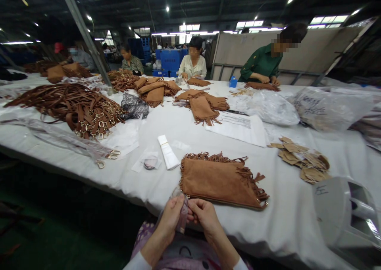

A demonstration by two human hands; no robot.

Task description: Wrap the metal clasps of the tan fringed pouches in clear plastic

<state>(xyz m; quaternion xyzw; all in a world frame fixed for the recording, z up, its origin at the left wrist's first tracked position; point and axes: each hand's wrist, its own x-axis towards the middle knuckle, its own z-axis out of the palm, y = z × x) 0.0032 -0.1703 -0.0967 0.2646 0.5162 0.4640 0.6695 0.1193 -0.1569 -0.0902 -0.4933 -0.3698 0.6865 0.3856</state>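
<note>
A brown fringed suede bag (216, 179) lies flat on the white-covered table (154, 186) just beyond my hands. In front of its near left corner, my left hand (172, 213) is closed around a strap in a clear plastic sleeve (182, 221), whose lower end hangs below the fingers. My right hand (206, 213) is pinched against the right side of the sleeve; its fingertips partly hide what they grip. Left of the bag are a banded stack of white slips (168, 152) and a small clear packet (147, 161).
Brown straps with gold clasps (86, 109) heap at the left, near plastic-sleeved straps (68, 141). More fringed bags (202, 105) lie mid-table. Tan tags (303, 159) and a grey tape dispenser (342, 214) sit at right. Several co-workers, one in a green top (262, 66), work across the table.
</note>
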